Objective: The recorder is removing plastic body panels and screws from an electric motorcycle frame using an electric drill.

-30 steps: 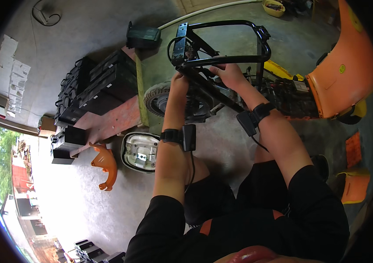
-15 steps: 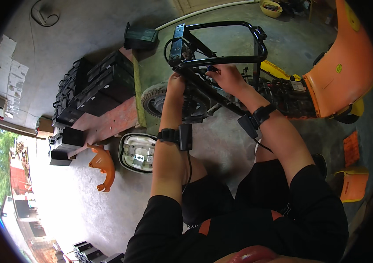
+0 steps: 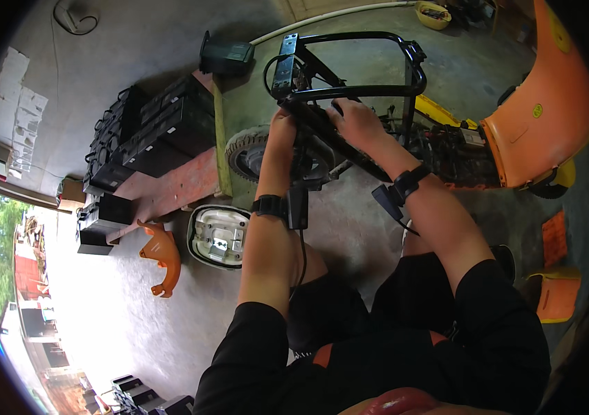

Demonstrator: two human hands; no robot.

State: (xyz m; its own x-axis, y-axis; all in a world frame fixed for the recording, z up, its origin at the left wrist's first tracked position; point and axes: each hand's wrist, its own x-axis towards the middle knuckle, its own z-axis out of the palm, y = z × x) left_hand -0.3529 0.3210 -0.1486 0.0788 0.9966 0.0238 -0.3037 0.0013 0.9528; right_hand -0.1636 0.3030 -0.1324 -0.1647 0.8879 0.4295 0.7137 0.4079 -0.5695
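To handle the black frame point(image 3: 370, 91) well, which stands right at both hands, its tubes rising above them, it would probably pay to steady it with the left hand point(image 3: 283, 123) and let the right hand point(image 3: 357, 124) work gently by feel. The hands are apart, but their fingertips are hidden, so I cannot tell whether either is clamped on anything. Counted: one frame, one wheel point(image 3: 246, 159) below the left hand, one pale shell point(image 3: 217, 236) and one curved orange part point(image 3: 163, 261) lower left of it, one large orange panel point(image 3: 533, 131) right of the right hand.
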